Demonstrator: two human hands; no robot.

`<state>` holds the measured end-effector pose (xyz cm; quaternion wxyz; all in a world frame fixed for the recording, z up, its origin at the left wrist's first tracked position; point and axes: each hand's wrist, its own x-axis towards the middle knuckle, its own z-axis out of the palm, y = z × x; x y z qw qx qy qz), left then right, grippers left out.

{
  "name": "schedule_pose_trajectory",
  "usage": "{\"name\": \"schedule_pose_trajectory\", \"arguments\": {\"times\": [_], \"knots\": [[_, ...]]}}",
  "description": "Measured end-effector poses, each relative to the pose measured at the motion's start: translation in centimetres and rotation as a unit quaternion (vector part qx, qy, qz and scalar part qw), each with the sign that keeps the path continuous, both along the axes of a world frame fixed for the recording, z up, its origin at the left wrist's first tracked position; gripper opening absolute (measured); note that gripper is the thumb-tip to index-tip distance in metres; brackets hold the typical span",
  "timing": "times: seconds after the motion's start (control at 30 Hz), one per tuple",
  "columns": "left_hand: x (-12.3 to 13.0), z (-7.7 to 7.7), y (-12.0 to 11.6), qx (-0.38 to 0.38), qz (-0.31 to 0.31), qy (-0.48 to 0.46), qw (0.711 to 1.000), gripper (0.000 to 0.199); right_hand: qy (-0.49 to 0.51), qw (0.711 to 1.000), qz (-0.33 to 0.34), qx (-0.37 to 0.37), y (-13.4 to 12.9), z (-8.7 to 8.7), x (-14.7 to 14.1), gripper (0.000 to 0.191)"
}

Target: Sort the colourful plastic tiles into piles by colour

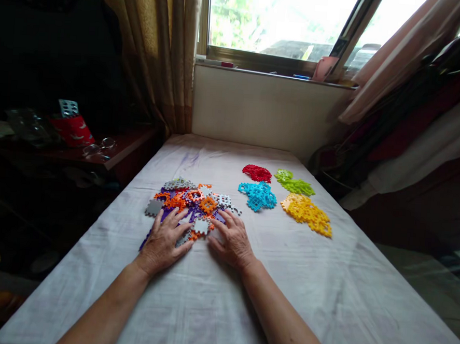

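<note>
A mixed heap of flat, notched interlocking plastic pieces in orange, purple and grey lies on the cloth-covered table. My left hand (165, 239) rests on the heap's near left side, fingers spread over purple and grey pieces. On the near right side, my right hand (231, 238) lies with its fingers stretched over the edge pieces. Between the hands sits a light grey square piece (201, 225). An orange piece (208, 205) lies just beyond it, and a grey square piece (154, 207) is at the heap's left edge. Neither hand visibly grips a piece.
Right of the heap are single-colour piles: blue (258, 195), red (257, 172), lime green (296, 185) and yellow (308, 214). A pale sheet (284, 300) covers the table. Eyeglasses (99, 147) and a red container (73, 130) stand on a side table at left. Clothes hang at right.
</note>
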<state>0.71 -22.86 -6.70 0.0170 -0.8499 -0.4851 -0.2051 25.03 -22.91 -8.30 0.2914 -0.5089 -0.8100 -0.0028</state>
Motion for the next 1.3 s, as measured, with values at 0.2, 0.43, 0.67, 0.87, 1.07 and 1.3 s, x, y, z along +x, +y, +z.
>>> {"name": "schedule_pose_trajectory", "arguments": {"times": [0.2,0.43,0.67,0.87,1.07,1.3], "knots": [[-0.2,-0.1,0.1,0.02,0.006,-0.034,0.999,0.043,-0.039,0.998,0.011,-0.04,-0.3,1.0,-1.3,0.04],[-0.7,0.2,0.0,0.062,0.031,-0.053,0.996,0.026,0.016,0.999,0.038,-0.021,-0.4,1.0,-1.1,0.02],[-1.7,0.3,0.6,0.1,0.07,-0.176,0.977,0.032,0.181,0.977,-0.11,-0.005,0.9,0.0,0.9,0.03],[-2.2,-0.9,1.8,0.093,0.129,-0.177,0.971,0.035,0.165,0.963,-0.212,-0.034,1.5,-0.7,1.7,0.031],[-1.9,-0.4,1.1,0.126,0.102,-0.14,0.977,0.029,0.073,0.988,-0.137,0.024,0.2,0.0,0.6,0.025],[0.7,0.2,-0.7,0.088,-0.002,-0.008,0.996,0.027,-0.048,0.997,-0.055,-0.01,-1.1,0.8,-1.2,0.032]]}}
